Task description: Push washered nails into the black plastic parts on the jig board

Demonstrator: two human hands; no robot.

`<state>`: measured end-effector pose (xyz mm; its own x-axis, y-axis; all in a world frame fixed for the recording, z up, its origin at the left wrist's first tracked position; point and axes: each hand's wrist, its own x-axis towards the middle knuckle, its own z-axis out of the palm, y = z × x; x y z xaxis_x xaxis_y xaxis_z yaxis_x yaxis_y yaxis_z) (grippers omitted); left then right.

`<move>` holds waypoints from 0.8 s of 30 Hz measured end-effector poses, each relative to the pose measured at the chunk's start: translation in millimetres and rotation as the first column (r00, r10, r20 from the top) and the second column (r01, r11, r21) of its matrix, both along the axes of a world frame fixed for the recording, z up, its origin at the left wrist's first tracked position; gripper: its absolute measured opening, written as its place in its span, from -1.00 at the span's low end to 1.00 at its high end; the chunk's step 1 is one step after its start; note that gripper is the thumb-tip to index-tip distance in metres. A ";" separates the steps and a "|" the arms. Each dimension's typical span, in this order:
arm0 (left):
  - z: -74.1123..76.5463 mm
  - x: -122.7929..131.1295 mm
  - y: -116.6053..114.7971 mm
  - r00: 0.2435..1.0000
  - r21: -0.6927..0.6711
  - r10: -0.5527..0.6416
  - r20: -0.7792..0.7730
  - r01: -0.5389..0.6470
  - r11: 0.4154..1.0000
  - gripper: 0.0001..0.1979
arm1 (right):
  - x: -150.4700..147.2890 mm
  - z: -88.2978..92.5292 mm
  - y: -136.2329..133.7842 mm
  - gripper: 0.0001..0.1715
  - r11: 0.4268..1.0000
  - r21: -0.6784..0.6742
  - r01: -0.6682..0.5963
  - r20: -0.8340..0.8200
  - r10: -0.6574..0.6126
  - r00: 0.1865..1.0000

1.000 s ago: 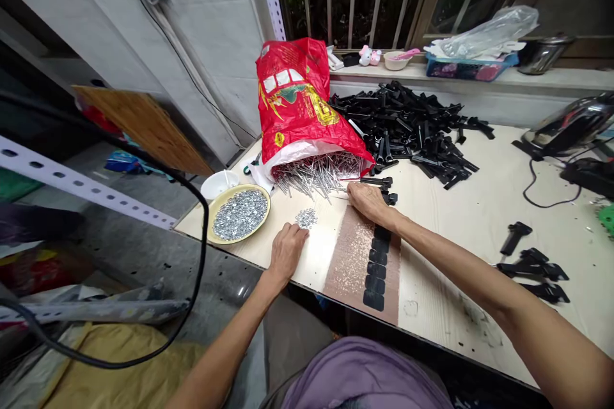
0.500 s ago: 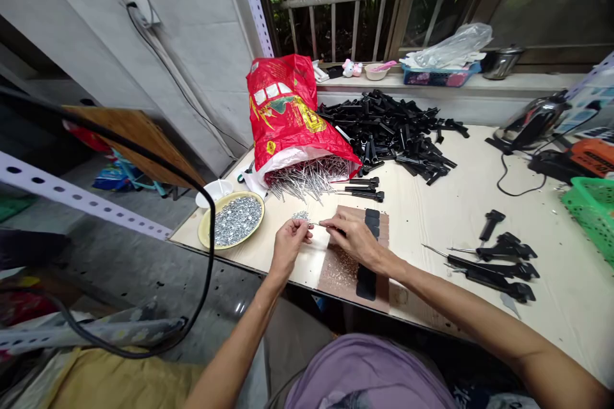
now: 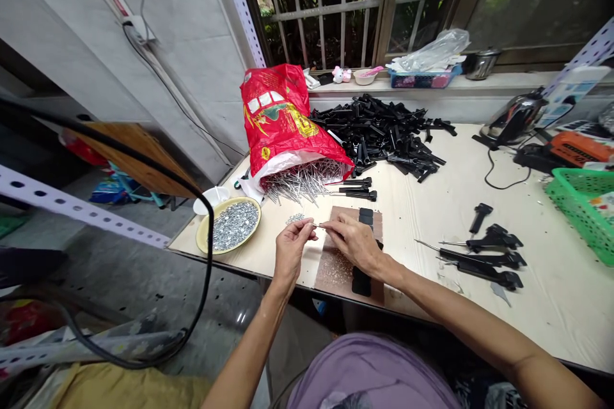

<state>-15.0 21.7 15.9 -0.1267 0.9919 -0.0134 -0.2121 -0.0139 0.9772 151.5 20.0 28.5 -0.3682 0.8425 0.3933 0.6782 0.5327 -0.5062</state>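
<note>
My left hand [image 3: 290, 248] is closed in a pinch above the table. Its fingertips meet the tip of a thin metal rod [image 3: 317, 225]; any small piece between them is too small to make out. Facing it, my right hand [image 3: 355, 244] has its fingers closed round the rod's other end, which the hand hides. Under the right hand lies a brown board [image 3: 330, 268] with pale specks and black pads [image 3: 361, 282]. Just beyond my left fingertips is a little heap of small metal pieces [image 3: 295, 218]. A yellow bowl [image 3: 259, 220] of small silvery pieces stands to the left.
A red bag [image 3: 275, 118] spills metal rods [image 3: 300, 184] at the back. Beside it are piled black plastic parts [image 3: 384, 134]. Several black-handled tools [image 3: 484, 262] lie to the right, near a green basket [image 3: 575, 211]. A black cable [image 3: 210, 262] hangs at left.
The camera view has shifted slightly. Both hands stay nearly in place over the table, fingertips still meeting at the rod.
</note>
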 end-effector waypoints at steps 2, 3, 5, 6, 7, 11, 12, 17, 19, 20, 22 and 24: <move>0.4 -1.2 -0.2 0.999 -0.019 -0.025 -0.037 0.024 1.000 -0.73 | 0.4 -1.1 -1.6 -0.73 1.000 0.002 0.021 -0.001 -0.021 1.000; 0.6 -1.8 -0.2 0.998 -0.026 -0.034 -0.052 0.033 0.999 -0.73 | 0.5 -1.8 -2.5 -0.74 1.000 0.006 0.030 0.001 -0.030 1.000; 0.9 -2.5 0.0 0.996 -0.031 -0.045 -0.075 0.043 0.999 -0.74 | 0.3 -2.8 -4.5 -0.74 0.998 0.031 0.055 0.024 -0.055 0.998; 0.8 -2.6 0.2 0.995 -0.028 -0.049 -0.086 0.047 0.999 -0.74 | 0.2 -3.0 -5.5 -0.74 0.996 0.054 0.068 0.046 -0.071 0.996; 0.6 -2.5 0.3 0.994 -0.024 -0.054 -0.098 0.052 0.998 -0.75 | 0.1 -3.1 -6.4 -0.74 0.993 0.083 0.078 0.073 -0.084 0.994; -1.3 -1.4 0.9 0.984 -0.003 -0.077 -0.163 0.078 0.997 -0.77 | 0.8 -2.1 -8.4 -0.76 0.975 0.194 0.108 0.158 -0.140 0.978; -1.8 -1.1 1.0 0.981 0.000 -0.082 -0.175 0.083 0.997 -0.78 | 1.3 -1.9 -8.5 -0.75 0.972 0.206 0.111 0.168 -0.147 0.975; -4.7 0.3 1.9 0.976 -0.001 -0.104 -0.191 0.106 0.994 -0.77 | 4.0 -3.2 -8.3 -0.78 0.979 0.179 0.095 0.140 -0.121 0.983; -5.3 1.3 2.3 0.974 -0.006 -0.111 -0.200 0.112 0.994 -0.78 | 4.7 -4.3 -8.2 -0.79 0.980 0.169 0.102 0.141 -0.127 0.982; -5.3 1.9 2.5 0.972 -0.007 -0.112 -0.208 0.113 0.994 -0.78 | 5.0 -4.7 -8.1 -0.78 0.980 0.163 0.112 0.150 -0.137 0.979; -5.1 3.0 2.8 0.967 -0.007 -0.113 -0.228 0.114 0.993 -0.78 | 5.9 -5.2 -8.0 -0.75 0.982 0.136 0.131 0.156 -0.152 0.976; -5.0 3.8 3.2 0.964 -0.004 -0.112 -0.242 0.114 0.993 -0.78 | 7.1 -5.1 -7.8 -0.75 0.988 0.095 0.124 0.130 -0.136 0.982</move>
